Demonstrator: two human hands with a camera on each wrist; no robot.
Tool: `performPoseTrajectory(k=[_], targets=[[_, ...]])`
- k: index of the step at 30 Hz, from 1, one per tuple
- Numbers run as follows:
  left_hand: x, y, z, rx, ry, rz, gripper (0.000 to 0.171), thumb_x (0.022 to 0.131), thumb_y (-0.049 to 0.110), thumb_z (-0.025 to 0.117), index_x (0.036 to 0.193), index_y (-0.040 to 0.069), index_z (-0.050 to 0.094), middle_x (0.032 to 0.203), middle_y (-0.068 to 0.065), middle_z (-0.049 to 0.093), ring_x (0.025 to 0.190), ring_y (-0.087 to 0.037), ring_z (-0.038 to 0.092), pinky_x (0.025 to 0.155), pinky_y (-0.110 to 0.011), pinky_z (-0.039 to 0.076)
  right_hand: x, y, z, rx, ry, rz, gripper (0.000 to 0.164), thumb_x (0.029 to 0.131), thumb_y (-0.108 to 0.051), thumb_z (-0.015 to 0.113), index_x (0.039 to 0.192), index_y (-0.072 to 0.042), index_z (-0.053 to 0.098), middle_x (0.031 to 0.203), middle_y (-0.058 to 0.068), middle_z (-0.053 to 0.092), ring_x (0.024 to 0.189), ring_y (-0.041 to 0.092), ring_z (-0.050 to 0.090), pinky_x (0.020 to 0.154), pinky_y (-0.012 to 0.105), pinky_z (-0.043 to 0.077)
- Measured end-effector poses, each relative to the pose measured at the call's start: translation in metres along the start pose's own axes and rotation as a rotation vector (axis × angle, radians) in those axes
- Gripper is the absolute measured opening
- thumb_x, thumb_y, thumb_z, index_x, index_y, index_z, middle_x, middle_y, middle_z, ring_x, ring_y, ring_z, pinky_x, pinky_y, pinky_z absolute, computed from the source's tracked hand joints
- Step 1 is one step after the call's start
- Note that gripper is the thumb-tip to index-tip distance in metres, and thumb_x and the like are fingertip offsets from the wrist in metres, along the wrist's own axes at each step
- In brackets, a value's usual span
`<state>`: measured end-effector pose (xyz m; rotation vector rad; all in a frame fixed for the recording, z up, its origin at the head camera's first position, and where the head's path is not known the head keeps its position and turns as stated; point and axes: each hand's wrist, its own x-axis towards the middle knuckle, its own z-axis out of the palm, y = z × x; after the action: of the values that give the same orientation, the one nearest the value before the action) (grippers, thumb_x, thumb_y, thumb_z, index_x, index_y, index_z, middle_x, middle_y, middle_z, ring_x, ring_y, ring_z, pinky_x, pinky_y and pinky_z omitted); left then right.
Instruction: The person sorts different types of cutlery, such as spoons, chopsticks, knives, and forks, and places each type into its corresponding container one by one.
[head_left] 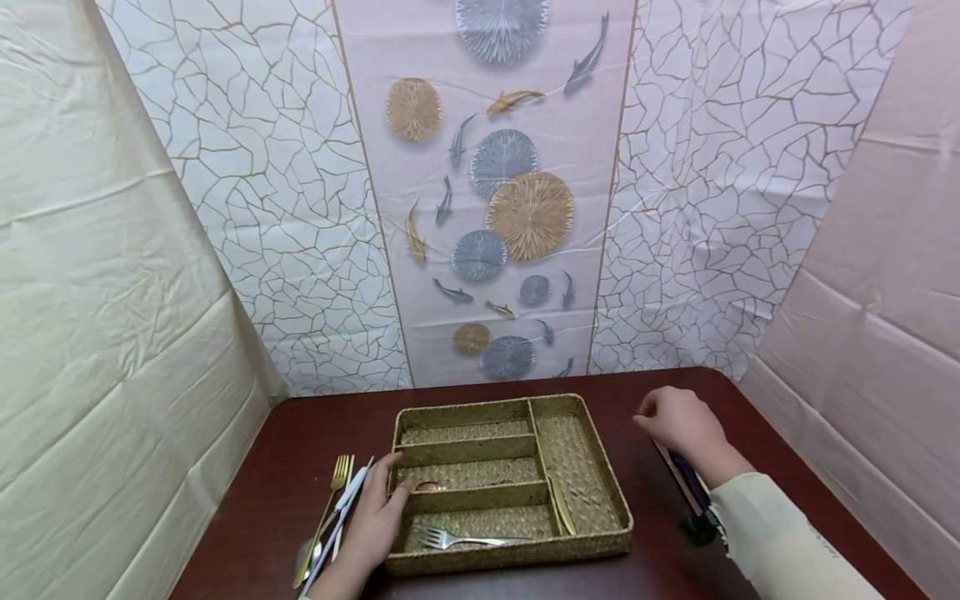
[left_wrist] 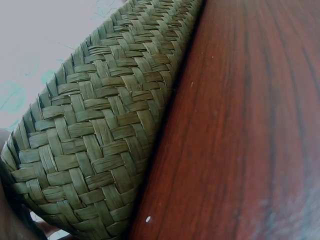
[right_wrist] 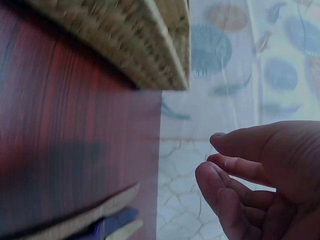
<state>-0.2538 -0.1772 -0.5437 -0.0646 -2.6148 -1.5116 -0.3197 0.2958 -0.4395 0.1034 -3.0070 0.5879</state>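
Observation:
A woven cutlery tray [head_left: 588,546] with several compartments lies on the table. My left hand [head_left: 375,517] grips its left rim, thumb over the wall; in the left wrist view the woven side [left_wrist: 100,125] fills the left half. A silver fork [head_left: 442,539] lies in the front compartment. In the long right compartment, a gold utensil [head_left: 562,507] leans along the divider. Something small, red and gold [head_left: 429,485], partly hidden, shows in the middle compartment. To the tray's right, my right hand [head_left: 682,425] hovers with loosely curled fingers, holding nothing.
Left of the tray lies a bunch of cutlery, with a gold fork [head_left: 340,473] and white-handled pieces [head_left: 352,487]. Below my right hand are wooden and purple-handled utensils [right_wrist: 112,222], partly hidden by the arm. A patterned curtain [head_left: 495,208] hangs behind the table.

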Motion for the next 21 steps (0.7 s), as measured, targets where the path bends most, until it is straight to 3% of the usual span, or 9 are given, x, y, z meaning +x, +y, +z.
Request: performPoseTrajectory(k=[4,12,17,21], targets=[[0.000,0.000,0.000,0.001,0.016,0.013,0.055,0.104,0.037,0.053,0.153,0.016,0.037,0.157,-0.014,0.029,0.144,-0.038,0.030,0.108,-0.064,0.031,-0.003,0.013,-0.004,-0.013,-0.005,0.019,0.020,0.092,-0.029,0.071,0.082,-0.012,0.070,0.073,0.000,0.063,0.056,0.018,0.053,0.052,0.036,0.043],[0.000,0.000,0.001,0.001,0.023,0.026,0.051,0.105,0.024,0.053,0.152,0.013,0.037,0.156,-0.016,0.030,0.144,-0.038,0.029,0.108,-0.064,0.030,-0.013,0.044,0.004,-0.046,-0.061,0.089,0.045,0.090,-0.024,0.070,0.055,-0.020,0.043,0.051,-0.006,0.029,0.043,0.012,0.029,0.044,0.030,0.030],[-0.001,0.001,0.001,0.002,0.011,0.012,0.053,0.105,0.029,0.052,0.153,0.014,0.036,0.157,-0.015,0.029,0.144,-0.038,0.029,0.109,-0.064,0.030,-0.022,0.057,0.014,-0.070,-0.126,0.112,0.042,0.088,-0.026,0.073,0.056,-0.017,0.047,0.050,-0.004,0.038,0.043,0.015,0.041,0.045,0.032,0.036],[-0.001,0.001,0.001,-0.002,0.004,0.004,0.055,0.105,0.032,0.052,0.154,0.015,0.034,0.158,-0.014,0.028,0.145,-0.038,0.028,0.109,-0.064,0.028,-0.025,0.065,0.020,-0.096,-0.146,0.121,0.033,0.086,-0.031,0.076,0.067,-0.013,0.056,0.059,0.002,0.052,0.052,0.021,0.052,0.049,0.038,0.042]])
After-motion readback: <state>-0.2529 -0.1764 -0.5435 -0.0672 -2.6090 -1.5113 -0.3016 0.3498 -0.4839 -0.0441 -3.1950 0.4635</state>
